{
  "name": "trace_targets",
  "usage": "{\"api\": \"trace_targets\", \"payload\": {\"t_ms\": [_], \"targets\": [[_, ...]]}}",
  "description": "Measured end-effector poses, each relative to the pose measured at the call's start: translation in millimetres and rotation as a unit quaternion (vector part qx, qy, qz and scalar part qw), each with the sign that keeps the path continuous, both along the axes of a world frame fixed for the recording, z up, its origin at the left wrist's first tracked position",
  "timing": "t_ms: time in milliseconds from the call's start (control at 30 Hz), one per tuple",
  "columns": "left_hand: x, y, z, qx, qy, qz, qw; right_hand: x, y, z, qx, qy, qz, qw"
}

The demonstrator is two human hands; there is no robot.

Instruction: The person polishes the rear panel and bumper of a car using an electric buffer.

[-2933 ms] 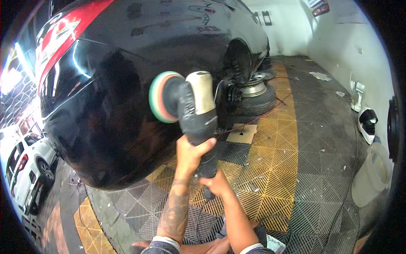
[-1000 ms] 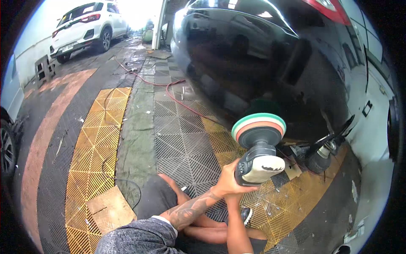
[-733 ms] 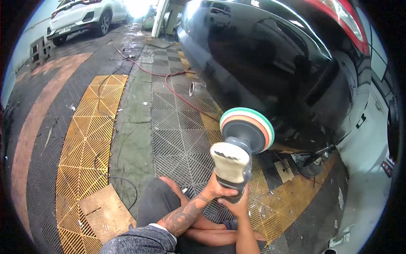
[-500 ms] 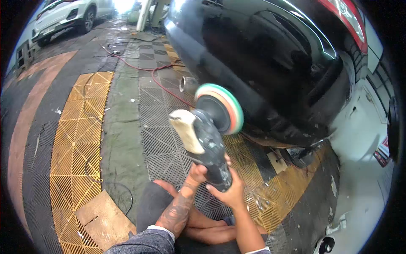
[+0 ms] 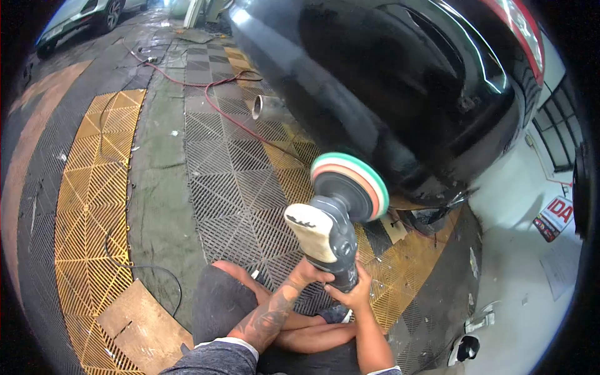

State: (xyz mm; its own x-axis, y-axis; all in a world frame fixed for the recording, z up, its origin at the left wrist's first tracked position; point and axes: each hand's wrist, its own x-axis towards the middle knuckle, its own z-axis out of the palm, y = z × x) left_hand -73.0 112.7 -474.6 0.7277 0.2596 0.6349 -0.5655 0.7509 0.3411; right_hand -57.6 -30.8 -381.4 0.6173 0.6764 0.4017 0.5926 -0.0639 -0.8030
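Both my hands are wrapped round the dark body of a car polisher. My left hand closes on its side below the worn cream-coloured grip cover, and my right hand holds the rear end. At the front, a round foam pad with green, white and orange layers faces the lower part of a glossy black car bumper. Whether the pad touches the paint, I cannot tell. My crossed legs are under the polisher.
A red cable runs over the grey and yellow floor tiles and behind the exhaust pipe. To the left lies a brown board beside a black cord. A white wall bounds the right, and a white car stands far left.
The polisher, with both hands on it, has shifted to the right and lower in view. My view has also turned slightly, so the floor and bumper sit further left and higher.
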Motion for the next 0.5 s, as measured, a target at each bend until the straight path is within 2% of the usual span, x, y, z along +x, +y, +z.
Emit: {"api": "trace_targets", "payload": {"t_ms": [67, 133, 200, 267, 367, 400, 467, 500], "targets": [[10, -9, -16, -0.002, 0.011, 0.048, 0.999, -3, -2, 4, -0.024, -0.019, -0.007, 1.000], [8, 0, -6, -0.030, -0.019, 0.014, 0.999, -8, 3, 7, -0.054, 0.009, -0.020, 0.998], [5, 17, 4, -0.054, -0.046, -0.017, 0.997, -11, 22, 9, -0.050, -0.035, -0.023, 0.998], [7, 40, 14, -0.055, -0.042, -0.006, 0.998, -8, 42, 9, -0.069, -0.004, -0.027, 0.997], [8, 82, 35, -0.138, -0.062, -0.026, 0.988, -8, 86, 22, -0.078, -0.011, -0.028, 0.997], [6, 96, 44, -0.134, -0.044, 0.025, 0.990, -7, 101, 26, -0.074, -0.020, -0.030, 0.997], [11, 125, 50, -0.165, -0.058, -0.002, 0.985, 0, 127, 32, -0.073, -0.020, -0.014, 0.997], [13, 138, 50, -0.151, -0.049, 0.019, 0.987, 3, 138, 32, -0.068, -0.029, -0.005, 0.997]]}}
